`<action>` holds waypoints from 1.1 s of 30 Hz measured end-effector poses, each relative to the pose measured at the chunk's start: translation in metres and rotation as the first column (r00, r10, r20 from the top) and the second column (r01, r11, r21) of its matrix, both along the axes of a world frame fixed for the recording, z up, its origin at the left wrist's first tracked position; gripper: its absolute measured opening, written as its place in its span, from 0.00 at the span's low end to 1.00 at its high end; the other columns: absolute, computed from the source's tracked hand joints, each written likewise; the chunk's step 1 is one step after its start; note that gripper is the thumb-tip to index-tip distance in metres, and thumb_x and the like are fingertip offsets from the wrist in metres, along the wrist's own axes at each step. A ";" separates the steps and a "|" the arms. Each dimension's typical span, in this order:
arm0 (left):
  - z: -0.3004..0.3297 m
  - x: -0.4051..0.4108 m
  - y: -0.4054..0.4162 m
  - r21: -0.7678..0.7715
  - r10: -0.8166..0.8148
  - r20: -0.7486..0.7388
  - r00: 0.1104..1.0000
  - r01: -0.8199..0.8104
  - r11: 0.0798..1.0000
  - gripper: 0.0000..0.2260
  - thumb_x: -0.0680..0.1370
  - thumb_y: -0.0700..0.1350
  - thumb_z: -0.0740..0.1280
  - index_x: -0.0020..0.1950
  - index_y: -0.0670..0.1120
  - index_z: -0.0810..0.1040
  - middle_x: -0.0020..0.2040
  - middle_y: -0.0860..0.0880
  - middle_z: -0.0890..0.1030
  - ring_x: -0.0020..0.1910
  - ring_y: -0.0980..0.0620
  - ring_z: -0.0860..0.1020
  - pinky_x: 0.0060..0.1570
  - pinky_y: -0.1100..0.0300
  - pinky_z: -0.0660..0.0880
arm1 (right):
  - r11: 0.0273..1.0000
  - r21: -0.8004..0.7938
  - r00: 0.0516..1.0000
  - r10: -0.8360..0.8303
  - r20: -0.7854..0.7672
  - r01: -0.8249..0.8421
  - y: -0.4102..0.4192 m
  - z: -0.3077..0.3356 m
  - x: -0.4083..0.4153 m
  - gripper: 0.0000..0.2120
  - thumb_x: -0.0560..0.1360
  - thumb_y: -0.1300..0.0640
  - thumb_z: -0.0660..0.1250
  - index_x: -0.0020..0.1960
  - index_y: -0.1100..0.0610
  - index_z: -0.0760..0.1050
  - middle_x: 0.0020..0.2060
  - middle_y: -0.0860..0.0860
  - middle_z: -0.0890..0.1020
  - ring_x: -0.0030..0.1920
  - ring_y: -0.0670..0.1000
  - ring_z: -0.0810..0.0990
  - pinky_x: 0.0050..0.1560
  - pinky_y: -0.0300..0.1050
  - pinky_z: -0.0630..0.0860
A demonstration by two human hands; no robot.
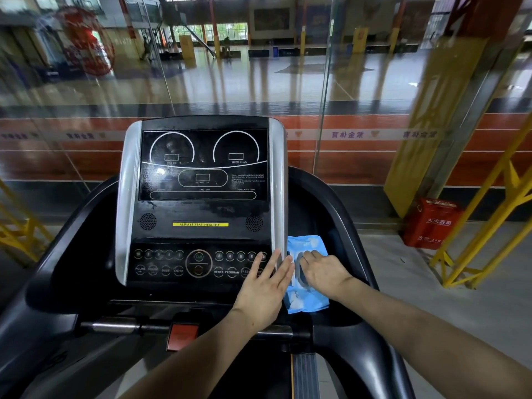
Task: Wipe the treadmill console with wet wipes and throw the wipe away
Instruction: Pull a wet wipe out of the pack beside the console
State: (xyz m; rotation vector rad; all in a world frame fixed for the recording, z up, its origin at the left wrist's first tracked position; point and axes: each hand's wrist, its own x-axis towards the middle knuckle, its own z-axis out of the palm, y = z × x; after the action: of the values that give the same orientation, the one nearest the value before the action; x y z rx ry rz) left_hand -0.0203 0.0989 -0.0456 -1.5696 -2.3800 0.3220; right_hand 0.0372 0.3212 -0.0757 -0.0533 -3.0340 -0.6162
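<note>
The black treadmill console [201, 203] with silver side trims fills the middle; its dark screen looks smudged. A light blue wet-wipes pack [306, 303] lies in the right side tray beside the console. My right hand [325, 272] rests on top of the pack with its fingers bent at the white lid [299, 272]. My left hand [264, 286] lies flat with fingers spread, over the console's lower right buttons and against the pack's left edge. No loose wipe shows.
A red safety key [182, 335] sits below the console on the silver handlebar [115, 326]. Black curved side arms [345, 226] flank the console. A glass wall stands ahead; a red box [431, 223] and yellow frames [489, 226] are on the right.
</note>
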 end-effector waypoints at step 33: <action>-0.001 0.002 0.001 -0.015 0.020 0.001 1.000 -0.020 1.000 0.35 0.84 0.49 0.54 0.83 0.42 0.36 0.85 0.44 0.38 0.82 0.37 0.34 0.78 0.35 0.34 | 0.902 -0.414 0.987 -0.155 -0.040 0.125 -0.007 0.018 0.017 0.05 0.81 0.59 0.66 0.55 0.53 0.79 0.54 0.47 0.76 0.59 0.48 0.77 0.51 0.42 0.75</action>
State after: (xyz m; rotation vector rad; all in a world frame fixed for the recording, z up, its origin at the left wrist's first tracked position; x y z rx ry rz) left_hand -0.0186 0.1000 -0.0469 -1.5531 -2.4006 0.3437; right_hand 0.0546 0.3146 -0.0575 -0.3033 -3.0472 0.0331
